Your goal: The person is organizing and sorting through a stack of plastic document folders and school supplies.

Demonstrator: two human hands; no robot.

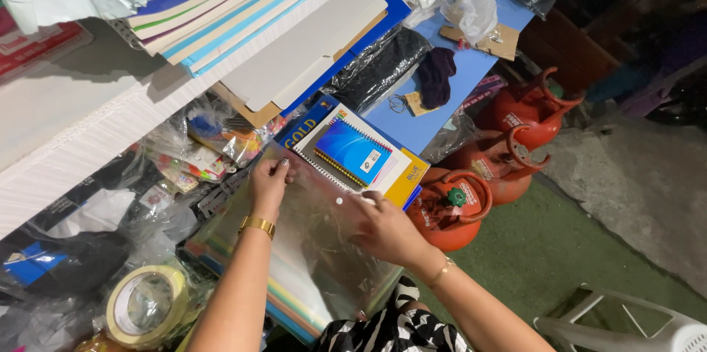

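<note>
A clear plastic envelope folder (313, 238) with a snap button lies over a stack of coloured paper sheets (291, 308). My left hand (269, 179) presses its upper left edge, a gold bracelet on the wrist. My right hand (383, 227) rests on the folder's right side near the snap button, fingers bent on the plastic. Just beyond the folder lies a blue spiral notebook (353, 149) on top of other notebooks and pads.
A white shelf (88, 131) above carries stacked paper and folders. A roll of tape (146, 306) and bagged stationery lie at the lower left. Three red gas cylinders (453, 208) stand on the floor to the right. A white plastic chair (626, 322) is at the lower right.
</note>
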